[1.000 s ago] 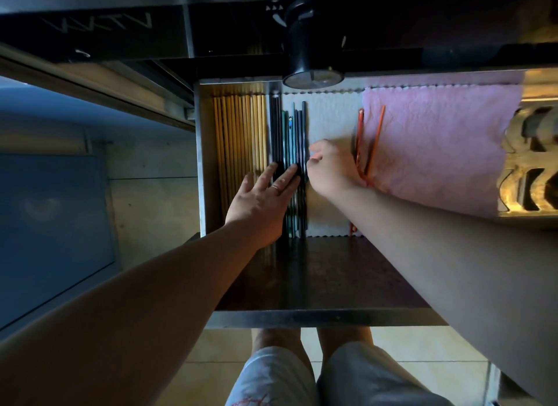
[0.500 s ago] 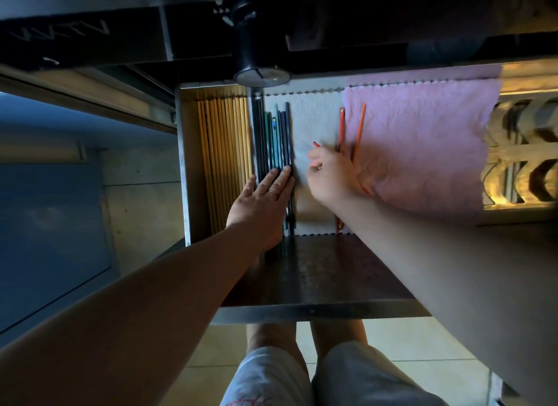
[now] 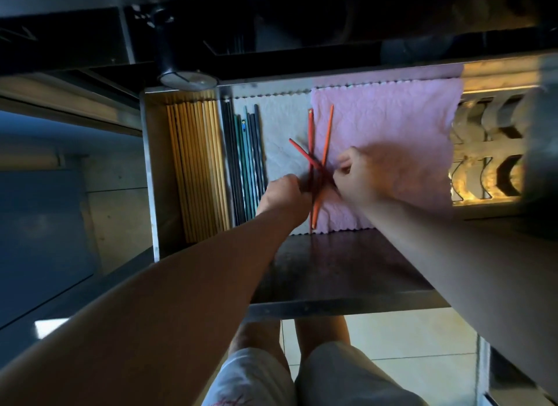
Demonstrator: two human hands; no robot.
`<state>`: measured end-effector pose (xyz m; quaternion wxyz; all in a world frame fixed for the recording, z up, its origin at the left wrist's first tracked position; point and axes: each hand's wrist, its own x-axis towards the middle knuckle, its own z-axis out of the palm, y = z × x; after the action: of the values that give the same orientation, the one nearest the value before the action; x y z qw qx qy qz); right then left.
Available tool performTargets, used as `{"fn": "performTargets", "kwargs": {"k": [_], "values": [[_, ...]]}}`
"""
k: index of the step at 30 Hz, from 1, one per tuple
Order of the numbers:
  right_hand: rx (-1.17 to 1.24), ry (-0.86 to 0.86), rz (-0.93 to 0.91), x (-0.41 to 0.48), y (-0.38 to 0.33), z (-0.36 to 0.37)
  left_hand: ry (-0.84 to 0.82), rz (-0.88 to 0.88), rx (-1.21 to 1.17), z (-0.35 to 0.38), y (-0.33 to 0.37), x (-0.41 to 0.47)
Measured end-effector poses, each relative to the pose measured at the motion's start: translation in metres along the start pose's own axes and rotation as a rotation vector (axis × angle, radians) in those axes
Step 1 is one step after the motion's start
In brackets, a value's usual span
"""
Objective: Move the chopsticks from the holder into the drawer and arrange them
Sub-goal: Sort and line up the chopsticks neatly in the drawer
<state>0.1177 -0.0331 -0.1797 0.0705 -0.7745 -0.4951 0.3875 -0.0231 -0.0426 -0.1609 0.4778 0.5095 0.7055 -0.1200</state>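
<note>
A: Where are the red chopsticks (image 3: 310, 134)?
B: In the drawer (image 3: 149, 170), crossed over the seam between white cloth (image 3: 280, 124) and pink cloth (image 3: 392, 118).
A: And the hands?
B: Left hand (image 3: 283, 194) is curled round their nearer part; right hand (image 3: 357, 179) (blurred) has fingers bent at the crossing, and I cannot tell whether it grips.
A: The rest?
B: Wooden chopsticks (image 3: 196, 164) and dark chopsticks (image 3: 244, 164) lie in straight rows at the drawer's left
</note>
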Motion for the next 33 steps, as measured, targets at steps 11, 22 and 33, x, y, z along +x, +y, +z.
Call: {"fn": "performTargets", "kwargs": {"k": [11,22,33], "values": [[-0.099,-0.269,0.007,-0.001,0.012,-0.017,0.088,-0.175,-0.121,0.024,0.021,0.017],[0.120,-0.024,-0.055,0.006,0.009,-0.013,0.131,-0.157,-0.124,-0.002,0.002,0.003],[0.037,-0.220,0.042,0.004,-0.046,0.046,0.128,-0.242,-0.135,-0.019,-0.033,0.008]]}}
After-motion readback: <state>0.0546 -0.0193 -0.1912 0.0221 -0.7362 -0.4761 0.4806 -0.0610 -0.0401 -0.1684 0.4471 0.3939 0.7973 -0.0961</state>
